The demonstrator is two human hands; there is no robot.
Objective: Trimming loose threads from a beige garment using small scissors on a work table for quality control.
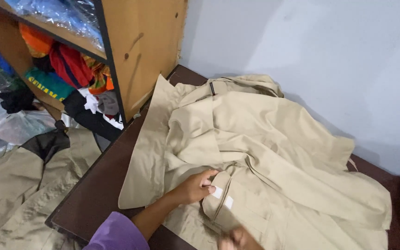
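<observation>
A beige garment lies heaped over most of the dark brown worktop, its far folds against the back edge by the grey wall and one flap hanging toward the left edge. It looks like light, soft cotton twill: limp, easily creased, not slippery, with stiffer doubled seams and a firmer band near the front edge. That band, where two small white tags sit, seems the best place to take hold.

The left hand rests on it there, fingers curled and pinching the cloth beside a tag. The right hand is cut off at the frame's bottom; whether it grips I cannot tell.

Beyond the left corner, a wooden shelf unit holds crammed folded clothes in red, orange, green and black, with plastic-wrapped bundles above.
</observation>
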